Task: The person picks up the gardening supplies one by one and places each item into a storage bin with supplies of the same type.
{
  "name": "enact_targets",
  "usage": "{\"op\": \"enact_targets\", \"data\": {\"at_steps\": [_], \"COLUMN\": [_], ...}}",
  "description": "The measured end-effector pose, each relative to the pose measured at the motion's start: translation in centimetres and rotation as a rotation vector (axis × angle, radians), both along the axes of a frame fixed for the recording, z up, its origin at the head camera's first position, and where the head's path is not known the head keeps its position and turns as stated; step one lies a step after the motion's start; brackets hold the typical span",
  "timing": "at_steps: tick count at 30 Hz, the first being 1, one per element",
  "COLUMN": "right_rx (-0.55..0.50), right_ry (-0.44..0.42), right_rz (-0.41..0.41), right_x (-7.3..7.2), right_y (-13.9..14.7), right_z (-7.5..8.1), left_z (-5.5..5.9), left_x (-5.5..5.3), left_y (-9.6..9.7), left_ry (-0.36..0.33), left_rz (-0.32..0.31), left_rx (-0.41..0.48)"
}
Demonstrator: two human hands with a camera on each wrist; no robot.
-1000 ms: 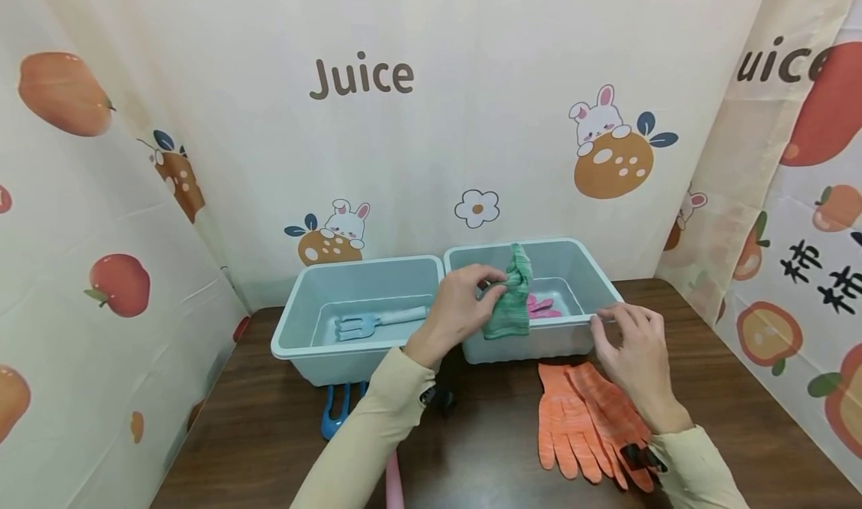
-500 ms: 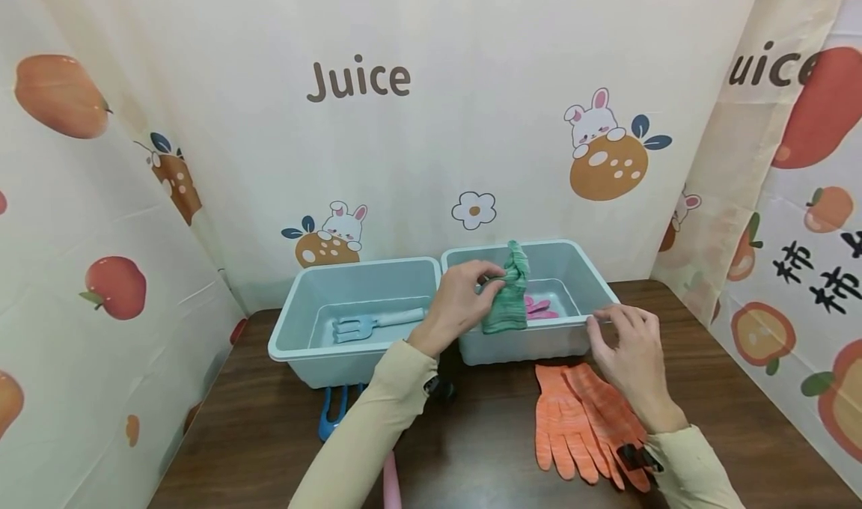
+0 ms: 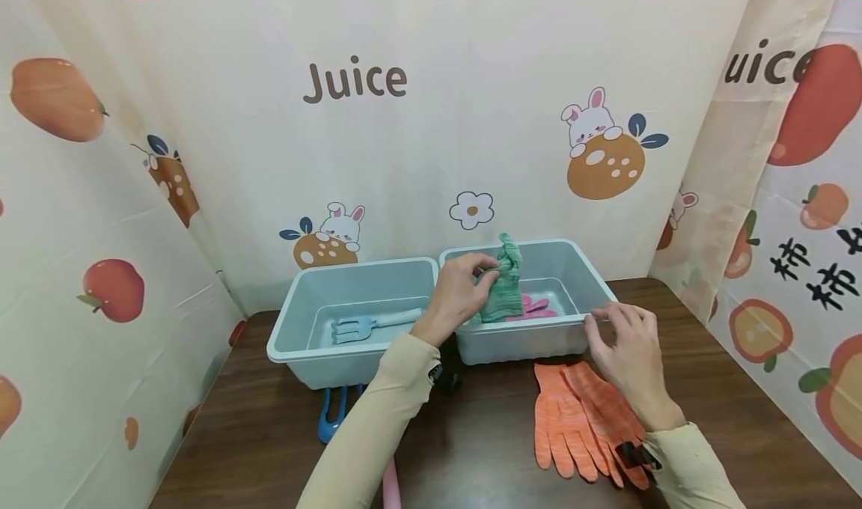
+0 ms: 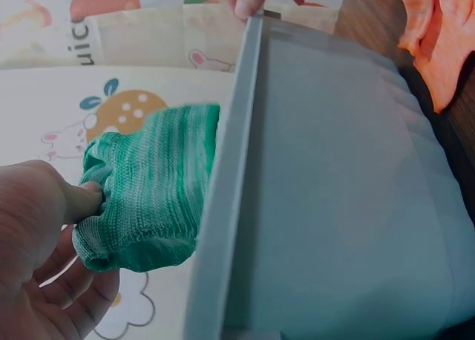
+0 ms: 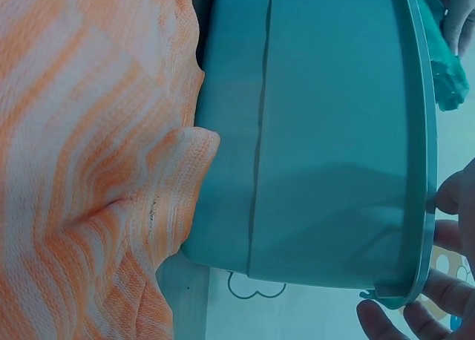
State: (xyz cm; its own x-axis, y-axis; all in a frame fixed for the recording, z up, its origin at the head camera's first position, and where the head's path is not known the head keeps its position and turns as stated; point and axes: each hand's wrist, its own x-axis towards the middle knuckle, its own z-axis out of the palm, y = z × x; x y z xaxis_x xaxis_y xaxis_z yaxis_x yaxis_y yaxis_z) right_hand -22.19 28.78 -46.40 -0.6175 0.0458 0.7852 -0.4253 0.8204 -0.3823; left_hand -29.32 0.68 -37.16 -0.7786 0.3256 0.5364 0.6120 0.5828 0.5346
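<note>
1. A cream backdrop (image 3: 404,157) stands behind everything; it is printed with fruits, rabbits and the word "Juice".
2. In front of it is a dark brown table (image 3: 471,449) with wood grain.
3. On the table, two pale blue plastic bins stand side by side: the left bin (image 3: 330,368) and the right bin (image 3: 525,344).
4. A pair of orange knitted gloves (image 3: 586,419) lies before the right bin, one glove partly over the other.
5. The right hand (image 3: 631,355) pinches the rim at the near right corner of the right bin.
6. The left hand (image 3: 458,296) pinches a green knitted glove (image 3: 505,292) between thumb and fingers.
7. This green knitted glove, bunched at the grip, is at the opening of the right bin.
8. A light blue hand fork (image 3: 367,327) lies inside the left bin.
9. A darker blue fork head (image 3: 329,423) and a pink handle (image 3: 391,483) are on the table; whether they are joined, I cannot tell.
10. A pink item (image 3: 535,311), partly hidden, lies in the right bin.
</note>
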Motion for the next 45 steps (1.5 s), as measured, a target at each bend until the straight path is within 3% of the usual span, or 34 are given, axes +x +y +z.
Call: {"op": "enact_targets", "data": {"at_steps": [7, 20, 28, 45], "right_rx": [0.005, 0.0, -0.003, 0.004], "right_ry": [-0.005, 0.003, -0.003, -0.02], "right_rz": [-0.004, 0.001, 0.0, -0.015], "right_x": [0.0, 0.0, 0.1, 0.1], "right_y": [-0.1, -0.1, 0.0, 0.0], "right_z": [0.2, -0.1, 0.0, 0.1], "left_z": [-0.5, -1.2, -1.2, -1.4], "left_x": [-0.5, -0.8, -0.6, 0.3], "left_y": [-0.2, -0.4, -0.6, -1.1], "left_ry": [-0.054, -0.111, -0.171, -0.203], "left_rz": [0.049, 0.039, 0.022, 0.002], "left_rx": [0.021, -0.021, -0.042, -0.113]}}
